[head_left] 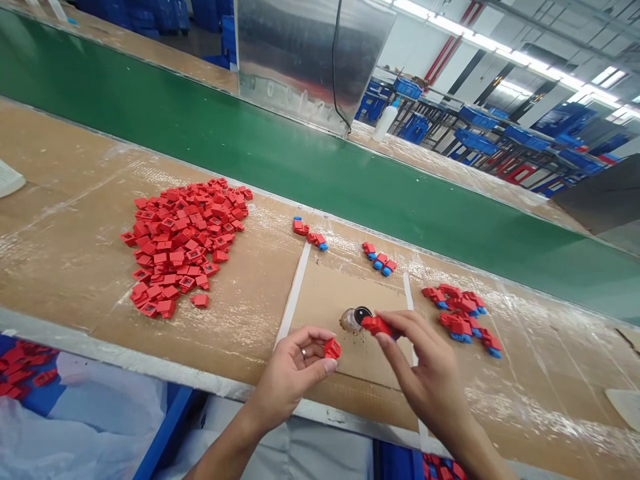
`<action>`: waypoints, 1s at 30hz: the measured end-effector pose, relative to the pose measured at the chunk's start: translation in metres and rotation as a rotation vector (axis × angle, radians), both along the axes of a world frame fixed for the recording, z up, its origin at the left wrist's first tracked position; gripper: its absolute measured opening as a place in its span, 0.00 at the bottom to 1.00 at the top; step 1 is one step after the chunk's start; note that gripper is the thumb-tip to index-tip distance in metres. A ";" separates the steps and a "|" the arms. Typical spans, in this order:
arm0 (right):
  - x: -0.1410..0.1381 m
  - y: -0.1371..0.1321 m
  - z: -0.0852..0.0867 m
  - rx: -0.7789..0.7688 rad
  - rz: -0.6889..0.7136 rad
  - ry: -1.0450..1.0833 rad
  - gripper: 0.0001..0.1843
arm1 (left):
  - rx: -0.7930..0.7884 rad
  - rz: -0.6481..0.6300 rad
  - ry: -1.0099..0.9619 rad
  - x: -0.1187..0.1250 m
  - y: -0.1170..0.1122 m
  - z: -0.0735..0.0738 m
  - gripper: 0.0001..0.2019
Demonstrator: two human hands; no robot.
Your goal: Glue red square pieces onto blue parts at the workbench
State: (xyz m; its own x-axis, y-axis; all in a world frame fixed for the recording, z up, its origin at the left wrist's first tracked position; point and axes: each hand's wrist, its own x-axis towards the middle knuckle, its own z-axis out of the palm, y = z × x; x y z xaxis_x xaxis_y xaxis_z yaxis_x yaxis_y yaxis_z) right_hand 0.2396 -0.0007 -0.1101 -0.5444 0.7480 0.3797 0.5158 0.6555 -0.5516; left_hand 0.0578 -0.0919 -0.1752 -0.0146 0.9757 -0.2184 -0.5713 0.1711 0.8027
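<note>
My left hand (293,377) pinches a small red plastic part (332,349) between thumb and fingers. My right hand (425,367) grips a second red part (377,326) just beside a small round black-and-brass fitting (354,318). That fitting sits on a cardboard sheet (330,300) between both hands, with specks of brown debris near it. Left of the sheet lies a large loose pile of red parts (183,243). Red parts with blue ends lie in small groups behind the sheet (377,259) and in a larger cluster to its right (463,317).
A green conveyor belt (250,150) runs behind the cardboard-covered bench (65,167). Below the bench edge, a blue bin (30,377) holds red parts beside a plastic bag (100,427). A metal panel (310,60) stands beyond the belt, with blue crates on far racks (475,137).
</note>
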 end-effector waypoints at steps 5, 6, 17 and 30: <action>-0.011 -0.021 -0.009 -0.131 0.077 0.034 0.12 | -0.010 -0.019 -0.004 0.000 0.001 0.001 0.17; -0.012 -0.023 -0.011 -0.145 0.078 0.041 0.12 | -0.015 -0.020 -0.007 -0.001 0.001 0.002 0.17; -0.017 -0.029 -0.020 -0.183 0.074 0.064 0.10 | 0.010 -0.036 0.002 -0.001 -0.001 0.005 0.16; -0.015 -0.036 -0.028 -0.248 0.132 0.061 0.05 | -0.028 0.040 0.055 0.002 -0.001 0.001 0.13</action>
